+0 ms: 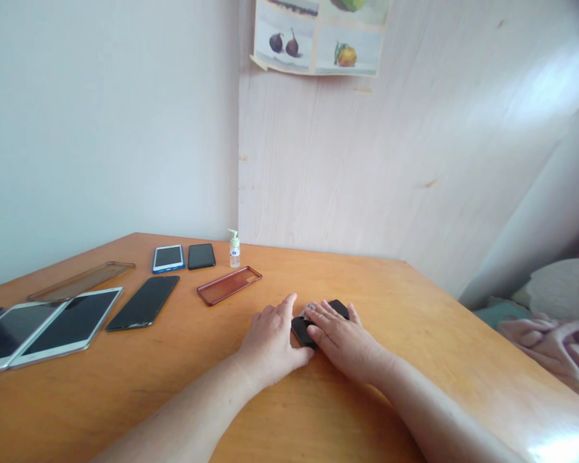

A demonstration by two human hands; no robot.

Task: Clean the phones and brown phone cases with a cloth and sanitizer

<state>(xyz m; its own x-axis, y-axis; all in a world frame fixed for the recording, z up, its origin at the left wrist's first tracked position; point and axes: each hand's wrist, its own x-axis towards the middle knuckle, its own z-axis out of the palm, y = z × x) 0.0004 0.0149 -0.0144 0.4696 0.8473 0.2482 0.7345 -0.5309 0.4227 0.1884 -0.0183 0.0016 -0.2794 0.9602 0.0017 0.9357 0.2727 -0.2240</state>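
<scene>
A dark smartphone (302, 331) lies flat on the wooden table in front of me, mostly covered by my right hand (335, 334). That hand rests palm down across it, fingers stretched out and a little apart. A small bit of something white (309, 308), perhaps a wipe or tissue, shows at the right fingertips; most of it is hidden. My left hand (273, 341) stands at the phone's left end, thumb and fingers apart on either side of its corner. Whether the left fingers touch the phone I cannot tell.
On the wooden table (415, 373), left of my hands, lie a reddish clear case (229, 286), a large black phone (143, 302), two white tablets (70, 325), and a brownish case (84, 281). Farther back are a blue-edged phone (168, 258), another dark phone (201, 256) and a pump bottle (234, 251).
</scene>
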